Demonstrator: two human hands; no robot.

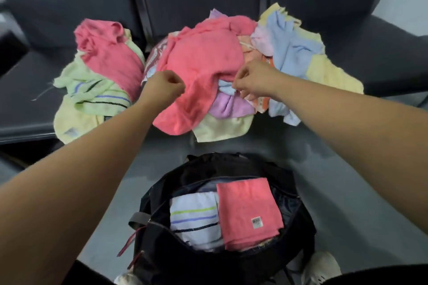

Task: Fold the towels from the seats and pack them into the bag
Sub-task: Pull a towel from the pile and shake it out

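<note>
As I lean over the seats (27,104), my left hand (165,87) and right hand (251,81) curl at either edge of the pink towel (201,65) topping the middle heap; whether they pinch it I cannot tell (fingertips hidden); soft, light and limp, it wants taking by its corners; the bag (162,250) sits open below.

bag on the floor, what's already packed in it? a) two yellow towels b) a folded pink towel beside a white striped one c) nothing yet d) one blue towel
b: the open black bag holds a folded pink towel lying right beside a white striped towel.
</note>
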